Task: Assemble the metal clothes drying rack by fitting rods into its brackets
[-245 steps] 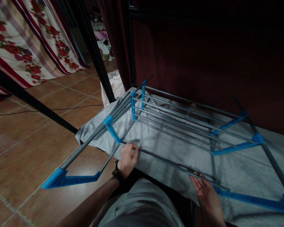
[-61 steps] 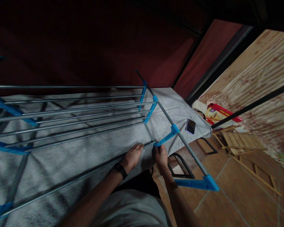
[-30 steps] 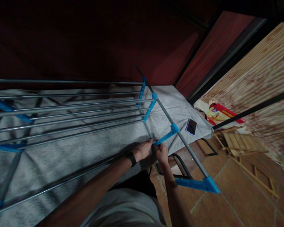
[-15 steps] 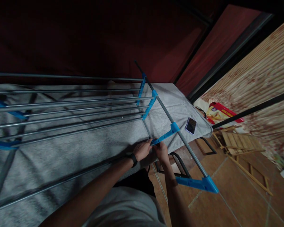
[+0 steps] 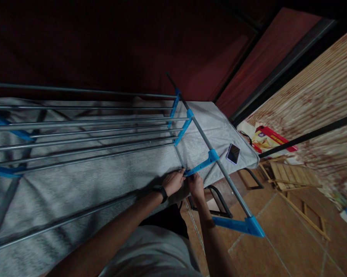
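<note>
A folding drying rack (image 5: pixel 109 132) of grey metal rods and blue plastic joints lies flat on a grey cloth (image 5: pixel 83 181). My left hand (image 5: pixel 173 182), a dark watch on its wrist, is closed on the end of the nearest grey rod (image 5: pixel 83 211). My right hand (image 5: pixel 195 183) pinches the blue connector arm (image 5: pixel 199 166) right beside it, where the rod end meets the plastic. The two hands almost touch. A side rail runs from there to a blue foot (image 5: pixel 250 225) hanging past the cloth's edge.
A phone (image 5: pixel 233 154) lies on the cloth's right corner. A black metal frame (image 5: pixel 219 200) stands on the brown tiled floor below. A red and yellow box (image 5: pixel 267 138) and a slatted wooden piece (image 5: pixel 291 175) lie further right. Dark red curtain behind.
My view swung from the rack's left end to its right end. My left hand slid along the near rod to the blue connector, closing up against my right hand there.
</note>
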Motion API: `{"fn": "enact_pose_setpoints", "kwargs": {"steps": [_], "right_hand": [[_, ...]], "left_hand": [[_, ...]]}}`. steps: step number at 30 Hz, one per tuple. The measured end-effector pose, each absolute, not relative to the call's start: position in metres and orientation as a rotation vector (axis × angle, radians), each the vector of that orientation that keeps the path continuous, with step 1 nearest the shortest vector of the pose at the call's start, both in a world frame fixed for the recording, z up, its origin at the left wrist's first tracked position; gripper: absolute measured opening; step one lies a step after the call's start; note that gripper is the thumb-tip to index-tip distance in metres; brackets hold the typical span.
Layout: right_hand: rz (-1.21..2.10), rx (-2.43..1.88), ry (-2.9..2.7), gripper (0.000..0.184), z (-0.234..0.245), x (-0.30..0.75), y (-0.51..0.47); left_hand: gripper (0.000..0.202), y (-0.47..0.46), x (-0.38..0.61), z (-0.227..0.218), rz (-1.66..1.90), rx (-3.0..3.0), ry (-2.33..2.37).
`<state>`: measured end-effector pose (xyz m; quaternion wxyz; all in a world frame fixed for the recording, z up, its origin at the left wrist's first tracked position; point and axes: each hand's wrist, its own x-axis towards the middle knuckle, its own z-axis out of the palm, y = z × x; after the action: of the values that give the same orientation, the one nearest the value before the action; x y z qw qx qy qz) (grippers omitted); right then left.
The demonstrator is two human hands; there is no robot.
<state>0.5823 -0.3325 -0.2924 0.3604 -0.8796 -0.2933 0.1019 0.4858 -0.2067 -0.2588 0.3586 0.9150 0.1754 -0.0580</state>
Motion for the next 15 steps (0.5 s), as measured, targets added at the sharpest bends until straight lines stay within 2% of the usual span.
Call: {"fn": "enact_pose_setpoints", "kwargs": {"steps": [9,15], "right_hand": [[0.247,-2.237,-0.742,0.031,-0.297,0.578,-0.333],[0.271,-2.102,-0.656,0.045,-0.311,0.58,-0.343]], "left_hand": [[0.051,-0.211,0.481,-0.256,-0.034,2.42,0.41],[0.041,-0.204,0.403,-0.253,0.357,2.47,0.462]]}}
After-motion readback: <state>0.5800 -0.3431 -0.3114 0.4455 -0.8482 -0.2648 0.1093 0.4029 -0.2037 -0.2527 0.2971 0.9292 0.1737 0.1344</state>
